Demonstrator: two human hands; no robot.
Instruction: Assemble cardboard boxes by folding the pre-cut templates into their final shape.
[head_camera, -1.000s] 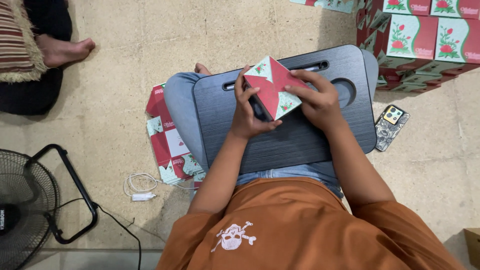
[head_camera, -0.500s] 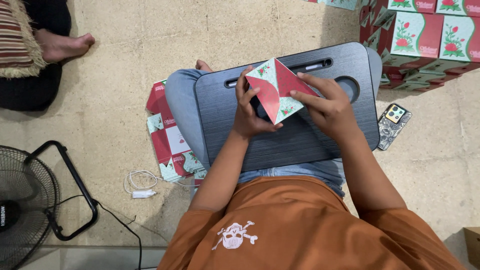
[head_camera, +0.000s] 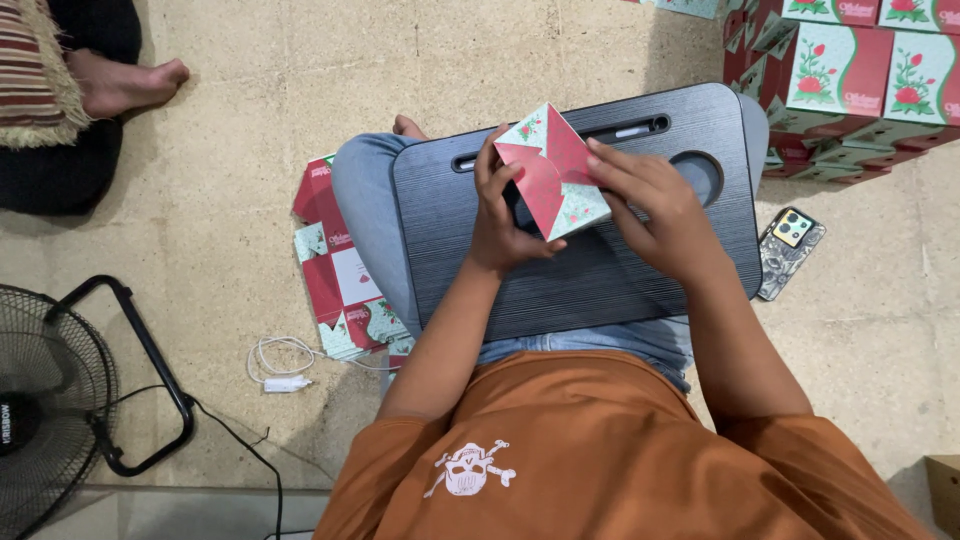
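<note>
Both hands (head_camera: 505, 215) (head_camera: 655, 205) gripping folded carton (head_camera: 555, 175)

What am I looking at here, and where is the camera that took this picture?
There is no machine: a person sits on the floor, and a camera worn on their head looks straight down at their own two hands. A dark lap desk rests across their legs. Above it, the left hand and right hand together hold a small red and green cardboard box, fingers on its folded flaps. Flat unfolded boxes of the same pattern lie on the floor by the left leg, and finished ones are stacked at top right. A phone, a white cable and a fan lie around. Another person's foot shows at top left.
</note>
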